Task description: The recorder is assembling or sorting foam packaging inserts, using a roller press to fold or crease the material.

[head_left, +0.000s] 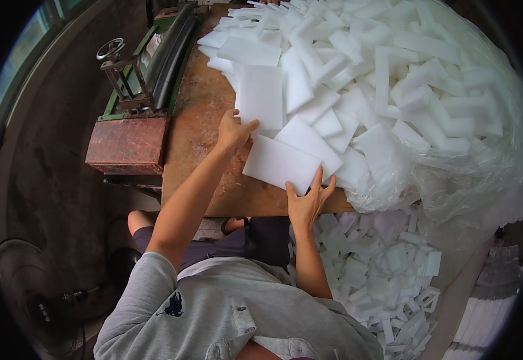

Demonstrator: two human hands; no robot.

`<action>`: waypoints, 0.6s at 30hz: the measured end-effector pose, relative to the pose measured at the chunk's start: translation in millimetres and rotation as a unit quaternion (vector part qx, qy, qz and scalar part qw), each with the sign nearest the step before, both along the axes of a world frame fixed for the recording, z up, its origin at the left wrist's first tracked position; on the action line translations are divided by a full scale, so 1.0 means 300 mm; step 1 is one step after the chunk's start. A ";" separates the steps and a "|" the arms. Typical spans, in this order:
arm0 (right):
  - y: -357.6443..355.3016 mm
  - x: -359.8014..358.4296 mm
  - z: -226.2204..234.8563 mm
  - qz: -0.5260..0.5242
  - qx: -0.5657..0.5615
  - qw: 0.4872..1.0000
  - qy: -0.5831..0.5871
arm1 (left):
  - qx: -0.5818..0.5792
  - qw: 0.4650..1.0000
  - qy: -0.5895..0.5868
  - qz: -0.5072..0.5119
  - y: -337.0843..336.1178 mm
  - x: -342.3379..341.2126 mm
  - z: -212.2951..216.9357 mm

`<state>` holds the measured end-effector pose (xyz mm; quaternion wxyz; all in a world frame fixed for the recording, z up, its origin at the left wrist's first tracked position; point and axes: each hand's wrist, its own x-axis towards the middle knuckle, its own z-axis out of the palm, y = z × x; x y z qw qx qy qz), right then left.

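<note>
My left hand (235, 131) is at the lower left corner of an upright-lying white foam sheet (260, 93), thumb over its face and fingers at its left edge. Nearer to me lies a second white foam sheet (281, 163), tilted on the table's front part. Its lower right corner sits between the thumb and fingers of my right hand (309, 201), which grips it by the edges. Another foam sheet (311, 144) is partly tucked beneath it. How firmly the left fingers pinch is partly hidden.
A large heap of white foam pieces (363, 66), some L-shaped, covers the wooden table (201, 144), with clear plastic film (453, 180) at right. A green-framed roller machine (168, 60) with a handwheel stands left. Small foam scraps (381, 264) lie below the table, and a fan (39, 306) at lower left.
</note>
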<state>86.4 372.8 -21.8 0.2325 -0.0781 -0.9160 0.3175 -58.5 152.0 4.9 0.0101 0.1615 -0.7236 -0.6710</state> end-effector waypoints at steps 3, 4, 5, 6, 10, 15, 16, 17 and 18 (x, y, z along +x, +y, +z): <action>0.014 -0.008 -0.013 -0.018 -0.020 1.000 -0.015 | 0.100 0.991 0.078 0.040 -0.094 0.026 -0.013; 0.023 -0.002 -0.012 -0.019 -0.029 0.999 -0.006 | 0.125 0.987 0.086 0.057 -0.148 0.050 -0.018; 0.036 0.003 -0.005 -0.029 -0.010 1.000 -0.007 | 0.142 0.983 0.086 0.077 -0.215 0.079 -0.021; 0.051 0.009 0.009 -0.032 0.007 0.999 0.006 | 0.136 0.980 0.116 0.089 -0.292 0.112 -0.021; 0.142 -0.067 0.157 0.026 0.048 0.997 0.060 | -0.135 0.991 0.012 -0.004 -0.550 0.311 -0.025; 0.182 -0.481 0.396 0.186 0.121 0.973 0.068 | -0.400 0.912 0.058 -0.065 -0.554 0.368 -0.005; 0.179 -0.576 0.428 0.167 0.172 0.970 0.039 | -0.460 0.880 0.115 -0.024 -0.522 0.381 -0.001; 0.174 -0.659 0.450 0.177 0.224 0.957 0.044 | -0.523 0.839 0.149 0.022 -0.487 0.396 0.002; 0.164 -0.732 0.461 0.150 0.270 0.951 0.000 | -0.523 0.836 0.166 -0.021 -0.466 0.414 0.007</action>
